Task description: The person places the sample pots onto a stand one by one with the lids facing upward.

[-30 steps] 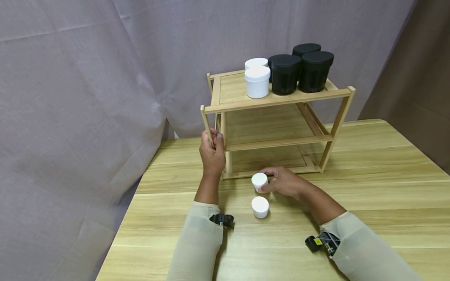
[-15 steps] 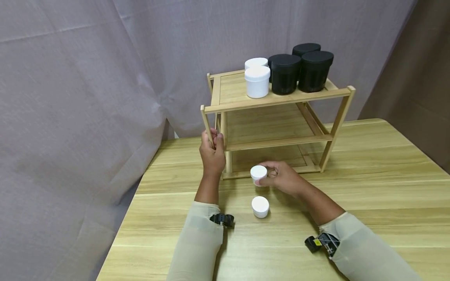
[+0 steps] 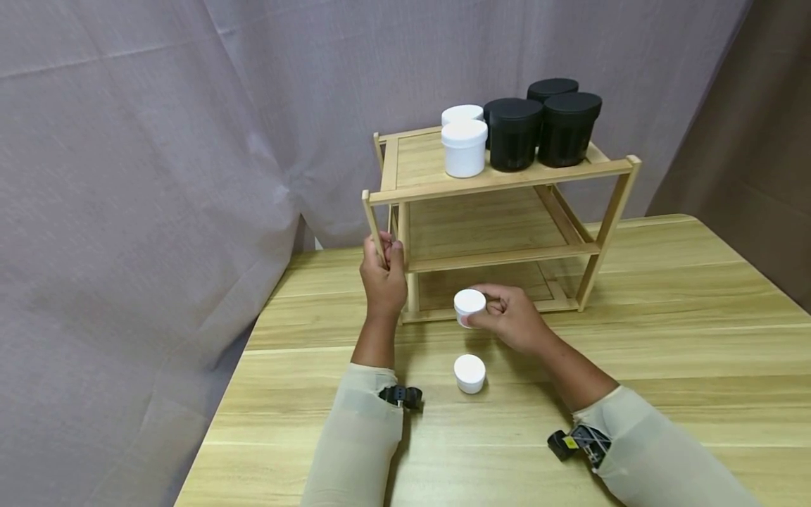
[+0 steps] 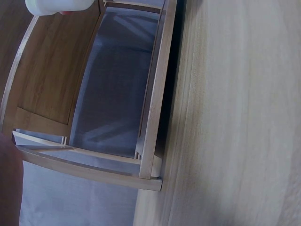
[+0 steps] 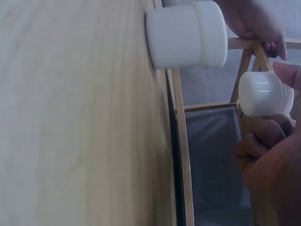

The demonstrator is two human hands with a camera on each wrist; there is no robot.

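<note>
In the head view my left hand (image 3: 384,282) grips the front left post of a wooden three-tier rack (image 3: 500,260). My right hand (image 3: 516,320) pinches a small white lidded jar (image 3: 469,304) between thumb and fingers, raised off the table in front of the rack's lower tiers. The right wrist view shows this held jar (image 5: 263,94) above the tabletop, other fingers curled beneath it. A second small white jar (image 3: 469,373) stands upright on the table, nearer to me. Only an edge of my left hand (image 4: 9,183) appears in the left wrist view.
On the rack's top tier stand two larger white jars (image 3: 464,151) at the left and several black jars (image 3: 514,137) to their right. The rack rests on a wood-grain table (image 3: 684,366). A grey curtain (image 3: 190,141) hangs behind.
My right hand has lifted the small white jar up off the table and toward the rack. The left hand and the other jars have stayed in place.
</note>
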